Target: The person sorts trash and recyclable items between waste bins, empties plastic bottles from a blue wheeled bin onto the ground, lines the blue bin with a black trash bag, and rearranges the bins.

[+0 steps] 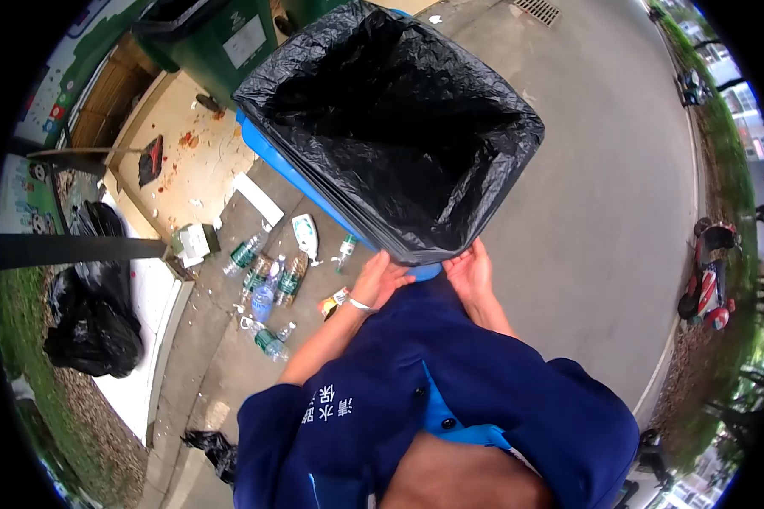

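Note:
A black garbage bag (416, 187) lines a blue bin (293, 174) directly in front of me, its mouth wide and its edge folded out over the rim. At the near side, my left hand (384, 278) grips the bag's folded edge near the corner. My right hand (473, 276) holds the same edge a little further right, thumb and fingers closed on the plastic. A strip of the blue bin shows between the hands. The inside of the bag is dark, and its bottom is hard to make out.
Several plastic bottles (264, 297) and a white spray bottle (306, 237) lie on the ground at left. Full black bags (93, 331) rest beyond the low white ledge (144, 356). A green bin (229, 51) stands behind; a red scooter (709, 284) is parked across the road.

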### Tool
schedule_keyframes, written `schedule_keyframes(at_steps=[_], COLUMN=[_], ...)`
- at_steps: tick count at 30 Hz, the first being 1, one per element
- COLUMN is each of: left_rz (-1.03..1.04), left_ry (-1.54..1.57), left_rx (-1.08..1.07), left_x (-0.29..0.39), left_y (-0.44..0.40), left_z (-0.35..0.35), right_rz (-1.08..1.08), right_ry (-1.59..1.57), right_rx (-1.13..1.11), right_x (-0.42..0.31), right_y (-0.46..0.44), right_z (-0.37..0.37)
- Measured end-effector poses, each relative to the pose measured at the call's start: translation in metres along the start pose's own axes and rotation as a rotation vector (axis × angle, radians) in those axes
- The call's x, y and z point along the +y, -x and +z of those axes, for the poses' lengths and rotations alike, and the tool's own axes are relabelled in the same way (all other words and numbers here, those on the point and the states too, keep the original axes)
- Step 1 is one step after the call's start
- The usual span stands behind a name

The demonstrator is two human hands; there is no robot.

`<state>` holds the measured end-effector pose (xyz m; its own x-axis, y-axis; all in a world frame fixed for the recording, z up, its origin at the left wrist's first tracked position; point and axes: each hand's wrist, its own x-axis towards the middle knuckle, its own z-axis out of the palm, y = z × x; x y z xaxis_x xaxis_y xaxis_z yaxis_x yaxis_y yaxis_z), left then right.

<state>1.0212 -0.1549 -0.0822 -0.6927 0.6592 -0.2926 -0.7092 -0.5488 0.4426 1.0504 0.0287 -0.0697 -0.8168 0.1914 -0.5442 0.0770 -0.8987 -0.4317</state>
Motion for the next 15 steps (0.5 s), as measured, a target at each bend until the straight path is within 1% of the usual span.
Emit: schedule_keyframes(at_steps=[1, 2, 4, 5, 6, 8, 9, 10, 11, 12, 13, 14, 15], left_rz=[-0.053, -0.052, -0.098, -0.125, -0.124, -0.101, -0.102, -0.106, -0.102, -0.094, -0.106, -0.106, -0.06], left_ry=[0.005, 0.012, 0.005, -0.021, -0.008, -0.103, -0.047, -0.043, -0.146, -0.248, -0.146, -0.145, -0.189], left_rx=[-0.021, -0.011, -0.031, 0.014, 0.025, 0.019, 0.07, 0.074, 0.067, 0.06, 0.166, 0.169, 0.165], left_x=[0.001, 0.003, 0.004, 0.006, 0.005, 0.003, -0.001, -0.005, -0.004, -0.001, -0.003, -0.005, -0.011], left_y=[0.0, 0.002, 0.008, 0.011, 0.012, 0.011, 0.007, 0.004, 0.002, -0.002, -0.004, -0.008, -0.011], left_z=[-0.005, -0.005, -0.003, -0.002, -0.004, -0.011, -0.016, -0.023, -0.023, -0.022, -0.018, -0.021, -0.029], right_rz=[0.024, 0.035, -0.016, -0.007, 0.006, 0.051, 0.069, 0.069, 0.068, 0.069, 0.053, 0.037, 0.043], right_ry=[0.013, 0.016, 0.024, 0.035, 0.044, 0.08, 0.091, 0.109, 0.127, 0.13, 0.107, 0.083, 0.073], right_rx=[-0.001, 0.004, 0.073, 0.082, 0.089, 0.064, 0.057, 0.122, 0.185, 0.186, 0.216, 0.246, 0.251], right_x=[0.001, 0.002, 0.003, 0.001, 0.0, -0.003, -0.004, -0.004, -0.004, -0.005, -0.005, -0.004, -0.005], right_y=[-0.003, -0.002, 0.003, 0.003, 0.003, -0.001, -0.004, -0.006, -0.005, -0.004, -0.002, -0.001, -0.004], right_z=[-0.007, -0.004, 0.002, 0.004, 0.001, -0.006, -0.01, -0.015, -0.009, -0.003, 0.004, 0.012, 0.01])
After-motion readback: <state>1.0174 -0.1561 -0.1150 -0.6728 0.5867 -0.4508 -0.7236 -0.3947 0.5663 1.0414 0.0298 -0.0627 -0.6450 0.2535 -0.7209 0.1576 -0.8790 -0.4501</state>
